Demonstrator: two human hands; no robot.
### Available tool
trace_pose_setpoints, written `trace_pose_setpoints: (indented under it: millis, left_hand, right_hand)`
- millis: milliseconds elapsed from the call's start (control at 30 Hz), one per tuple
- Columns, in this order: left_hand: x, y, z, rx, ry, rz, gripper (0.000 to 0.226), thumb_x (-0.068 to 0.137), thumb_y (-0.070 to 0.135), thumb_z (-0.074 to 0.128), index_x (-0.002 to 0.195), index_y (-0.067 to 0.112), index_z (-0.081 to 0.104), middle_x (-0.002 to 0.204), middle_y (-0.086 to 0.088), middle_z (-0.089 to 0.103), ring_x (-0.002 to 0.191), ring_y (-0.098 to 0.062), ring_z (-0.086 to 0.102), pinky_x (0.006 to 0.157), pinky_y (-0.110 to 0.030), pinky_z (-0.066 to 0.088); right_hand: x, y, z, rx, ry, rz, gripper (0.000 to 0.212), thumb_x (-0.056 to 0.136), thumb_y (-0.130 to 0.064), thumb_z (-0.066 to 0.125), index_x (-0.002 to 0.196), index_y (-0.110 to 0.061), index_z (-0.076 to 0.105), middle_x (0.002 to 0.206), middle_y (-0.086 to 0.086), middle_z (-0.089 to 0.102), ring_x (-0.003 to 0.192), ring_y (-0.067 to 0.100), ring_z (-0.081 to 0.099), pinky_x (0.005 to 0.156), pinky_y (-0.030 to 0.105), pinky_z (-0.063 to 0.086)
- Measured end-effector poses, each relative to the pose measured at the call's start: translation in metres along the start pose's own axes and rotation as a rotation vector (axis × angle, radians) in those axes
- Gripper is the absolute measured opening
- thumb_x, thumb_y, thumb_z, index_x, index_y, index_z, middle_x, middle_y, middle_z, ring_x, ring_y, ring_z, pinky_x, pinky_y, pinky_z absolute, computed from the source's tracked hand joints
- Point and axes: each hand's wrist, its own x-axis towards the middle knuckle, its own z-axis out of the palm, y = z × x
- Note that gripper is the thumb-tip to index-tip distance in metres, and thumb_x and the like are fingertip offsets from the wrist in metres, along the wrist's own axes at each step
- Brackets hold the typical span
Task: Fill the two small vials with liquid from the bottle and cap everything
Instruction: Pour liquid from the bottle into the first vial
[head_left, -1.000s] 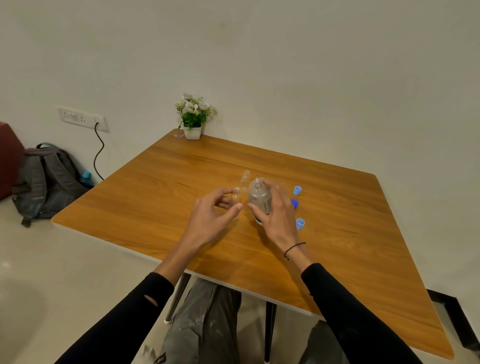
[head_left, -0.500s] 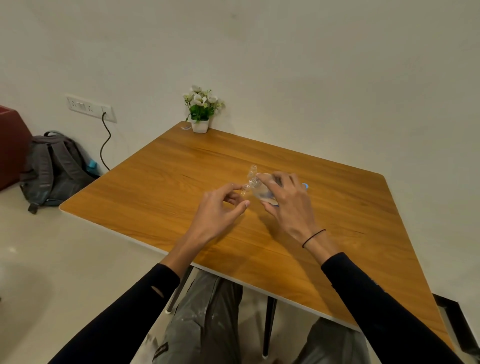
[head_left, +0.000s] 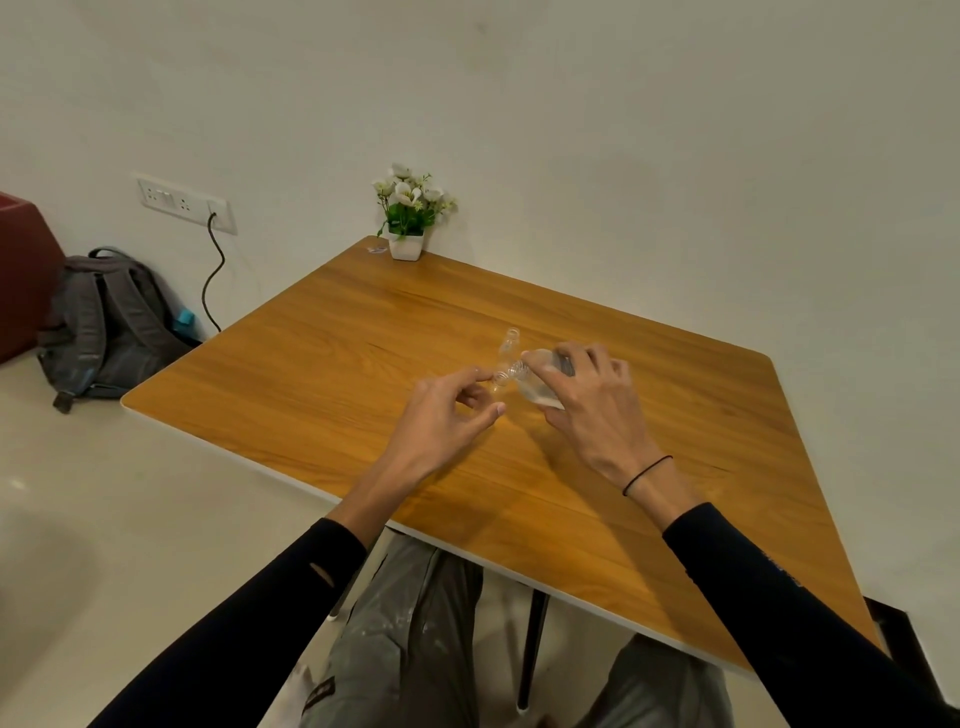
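Your right hand (head_left: 592, 405) grips the tilted bottle (head_left: 540, 387), pouring into the first vial (head_left: 500, 378), pinched by your left hand (head_left: 441, 421); second vial (head_left: 509, 340), all capping remain.

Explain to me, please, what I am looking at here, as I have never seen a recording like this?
There is no machine: a person wears a camera on the head, looking down at their own two hands over a wooden table. The right hand grips a clear bottle, tipped with its neck toward a small vial that the left hand pinches in its fingers. A second vial stands just behind. A potted plant sits at the table's far corner; a backpack lies on the floor.
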Motion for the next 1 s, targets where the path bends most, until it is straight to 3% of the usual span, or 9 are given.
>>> trace_pose_setpoints:
  millis: [533,767,1000]
  left_hand:
    - [-0.001,-0.003,0.013,-0.017,-0.031,-0.025,0.049,0.093,0.032,0.083,0.139,0.023,0.07,0.105,0.008,0.078,0.1,0.003,0.071,0.092,-0.032,0.064]
    - [-0.001,-0.002,0.02,-0.022,-0.042,-0.028,0.048,0.094,0.032,0.082,0.139,0.023,0.07,0.104,0.008,0.077,0.099,0.007,0.069,0.089,-0.032,0.065]
    - [0.0,-0.003,0.022,-0.025,-0.048,-0.034,0.049,0.094,0.033,0.082,0.14,0.022,0.07,0.107,0.006,0.079,0.102,-0.003,0.072,0.09,-0.038,0.066]
  right_hand:
    - [-0.001,0.005,-0.014,-0.154,-0.113,-0.037,0.065,0.088,-0.032,0.078,0.145,-0.034,0.047,0.134,0.012,0.059,0.114,0.034,0.056,0.084,0.049,0.049]
    - [-0.004,0.008,-0.017,-0.194,-0.147,-0.041,0.066,0.088,-0.032,0.077,0.146,-0.035,0.046,0.134,0.011,0.058,0.113,0.033,0.056,0.083,0.048,0.048]
    - [-0.004,0.009,-0.02,-0.204,-0.158,-0.034,0.064,0.088,-0.031,0.078,0.145,-0.034,0.046,0.133,0.012,0.06,0.113,0.034,0.057,0.084,0.049,0.049]
